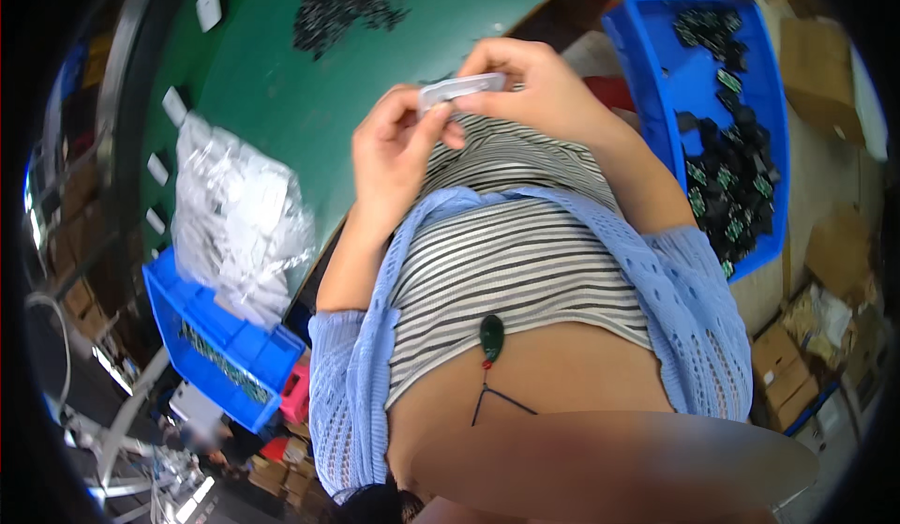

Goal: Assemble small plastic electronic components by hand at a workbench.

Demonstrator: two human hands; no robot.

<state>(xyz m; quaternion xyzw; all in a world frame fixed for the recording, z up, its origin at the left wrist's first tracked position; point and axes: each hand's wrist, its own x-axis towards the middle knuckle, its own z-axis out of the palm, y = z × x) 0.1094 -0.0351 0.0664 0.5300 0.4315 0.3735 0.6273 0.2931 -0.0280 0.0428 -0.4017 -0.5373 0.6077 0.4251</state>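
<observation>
A small, pale plastic casing (pixel 459 88), long and shallow with a raised rim, is held between my two hands over the table's near edge. My left hand (pixel 394 140) pinches its left end between thumb and fingers. Closed on the other end is my right hand (pixel 544 88), with its thumb along the lower side and the index finger curled over. The fingers partly cover the casing, and whether anything sits inside it I cannot tell. Beyond my hands, a heap of small black parts (pixel 347 4) lies on the green table (pixel 253 83).
A clear bag of white plastic pieces (pixel 244 215) rests at the table's left side, near several single white pieces (pixel 208 8). Below it is a blue bin (pixel 220 369) with green circuit boards. Another blue bin (pixel 647 55) at right holds black parts and boards. Cardboard boxes (pixel 820 79) stand far right.
</observation>
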